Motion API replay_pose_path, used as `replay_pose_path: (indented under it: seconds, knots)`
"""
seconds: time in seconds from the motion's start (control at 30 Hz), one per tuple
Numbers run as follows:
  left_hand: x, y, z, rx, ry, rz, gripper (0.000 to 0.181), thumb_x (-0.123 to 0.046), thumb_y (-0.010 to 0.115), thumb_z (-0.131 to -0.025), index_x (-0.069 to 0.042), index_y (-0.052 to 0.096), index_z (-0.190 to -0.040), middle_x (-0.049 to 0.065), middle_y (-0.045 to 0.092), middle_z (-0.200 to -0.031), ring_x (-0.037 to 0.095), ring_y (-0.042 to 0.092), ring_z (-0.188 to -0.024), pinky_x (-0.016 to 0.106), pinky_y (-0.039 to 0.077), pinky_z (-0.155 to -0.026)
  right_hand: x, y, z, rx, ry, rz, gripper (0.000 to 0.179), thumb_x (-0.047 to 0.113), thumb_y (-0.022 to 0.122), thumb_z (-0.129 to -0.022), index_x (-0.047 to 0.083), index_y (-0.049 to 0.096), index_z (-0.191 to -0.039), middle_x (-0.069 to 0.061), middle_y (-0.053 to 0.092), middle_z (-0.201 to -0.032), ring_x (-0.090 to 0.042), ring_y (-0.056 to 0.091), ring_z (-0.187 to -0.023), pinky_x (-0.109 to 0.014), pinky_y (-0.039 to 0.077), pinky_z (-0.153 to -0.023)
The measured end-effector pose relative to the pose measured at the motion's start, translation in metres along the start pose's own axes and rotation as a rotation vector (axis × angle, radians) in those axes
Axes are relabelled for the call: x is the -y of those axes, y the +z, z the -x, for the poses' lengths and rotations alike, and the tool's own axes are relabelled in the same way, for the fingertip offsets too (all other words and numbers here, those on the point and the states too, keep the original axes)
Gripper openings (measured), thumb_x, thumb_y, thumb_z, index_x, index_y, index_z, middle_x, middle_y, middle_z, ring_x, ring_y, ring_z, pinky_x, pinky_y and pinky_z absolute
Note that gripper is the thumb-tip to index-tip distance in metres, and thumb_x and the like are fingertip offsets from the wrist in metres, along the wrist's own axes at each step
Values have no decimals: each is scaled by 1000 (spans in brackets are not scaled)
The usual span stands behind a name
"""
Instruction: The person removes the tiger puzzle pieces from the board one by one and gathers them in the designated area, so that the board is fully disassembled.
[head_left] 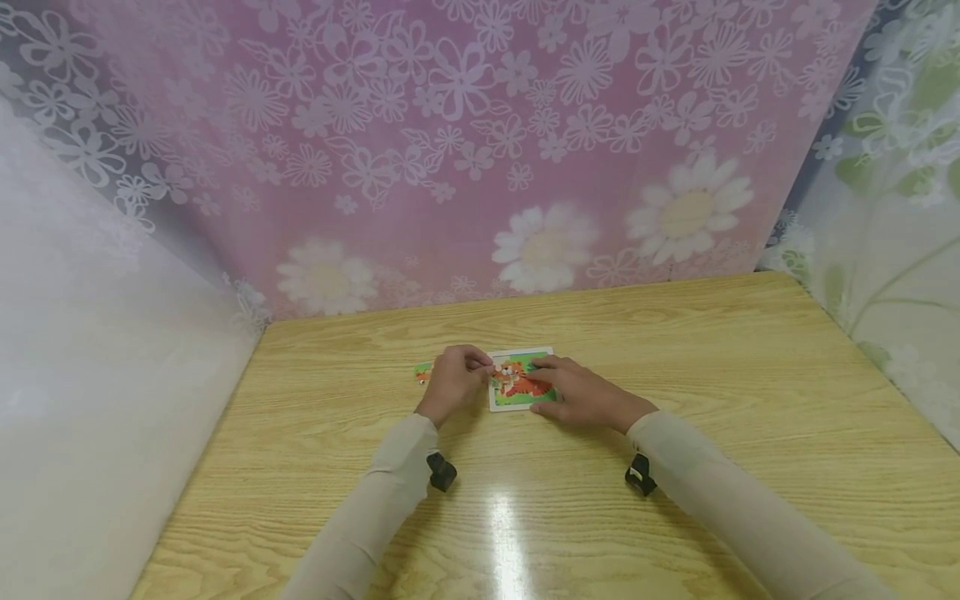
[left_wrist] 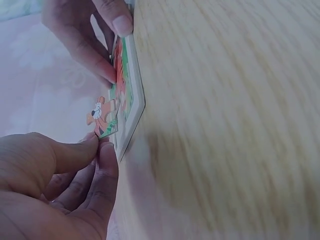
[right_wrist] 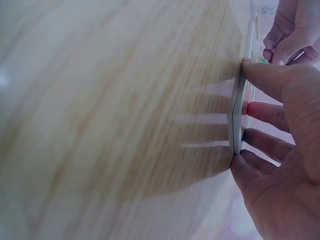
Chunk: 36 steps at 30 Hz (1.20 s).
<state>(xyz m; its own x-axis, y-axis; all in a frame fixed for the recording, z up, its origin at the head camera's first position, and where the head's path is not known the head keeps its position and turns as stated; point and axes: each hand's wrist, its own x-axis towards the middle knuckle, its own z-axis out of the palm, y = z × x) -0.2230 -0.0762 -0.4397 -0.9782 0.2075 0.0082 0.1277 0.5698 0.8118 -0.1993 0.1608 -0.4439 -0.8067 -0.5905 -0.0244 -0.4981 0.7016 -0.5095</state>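
Between thumb and forefinger, my left hand [head_left: 456, 379] pinches a jigsaw piece [left_wrist: 102, 115] with a tiger's face on it. The piece is tilted up over the left part of a tiger jigsaw board [head_left: 543, 351], which has a white rim and a green and orange picture. My right hand [head_left: 583, 395] rests over the board's right part, its fingers spread. In the right wrist view, the right thumb touches the near rim, fingertips press on the picture, and another fingertip meets the rim's corner. The hand hides some of the picture.
Another jigsaw piece [head_left: 422, 372], green and orange, lies on the wooden table [head_left: 337, 467] just left of my left hand, partly covered by it. A pink flowered cloth [head_left: 420, 167] stands behind the table, with pale cloths at both sides.
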Motion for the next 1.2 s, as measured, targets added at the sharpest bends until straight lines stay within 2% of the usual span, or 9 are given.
replay_pose_path:
  seconds: [0.1, 0.37, 0.5, 0.67, 0.93, 1.2]
  knots:
    - [2, -4, 1, -7, 8, 28, 4, -6, 70, -96, -3, 73, -96, 8, 73, -90, 20, 70, -80, 31, 57, -67, 1, 0, 0, 2, 2, -9, 58, 30, 70, -98, 0, 53, -145, -21, 40, -155, -43, 34, -144, -58, 33, -113]
    - [11, -13, 2, -36, -20, 25, 4, -8, 72, -95, -4, 73, -96, 5, 72, -90, 19, 70, -82, 30, 57, -69, -1, 1, 0, 6, 0, -5, 58, 31, 69, -98, 2, 53, -146, -20, 39, -156, -44, 31, -146, -59, 31, -114]
    - [15, -21, 5, -44, -20, 12, 4, -8, 72, -95, -4, 74, -96, 6, 73, -90, 18, 71, -81, 31, 57, -69, -2, 2, 0, 1, -5, -8, 58, 31, 69, -98, 1, 53, -146, -20, 39, -156, -44, 30, -146, -60, 30, -114]
    - [19, -32, 10, -52, -50, 12, 5, -9, 72, -95, -5, 75, -96, 5, 73, -90, 20, 71, -81, 32, 57, -70, -2, 1, 1, -1, -2, -12, 58, 31, 69, -98, 1, 53, -146, -20, 39, -156, -44, 30, -146, -60, 29, -115]
    - [30, -48, 16, -71, -50, 25, 6, -9, 74, -94, -4, 76, -97, 7, 74, -91, 23, 72, -83, 34, 59, -73, -1, 1, 2, -2, 8, -20, 59, 31, 70, -98, 1, 53, -146, -20, 40, -156, -43, 31, -146, -59, 31, -114]
    - [40, -65, 23, -93, -79, 19, 5, -9, 74, -94, -5, 76, -97, 9, 74, -91, 25, 72, -81, 38, 59, -72, -1, 1, 2, -3, 6, -23, 59, 31, 70, -98, 1, 53, -145, -20, 40, -156, -44, 31, -145, -59, 31, -114]
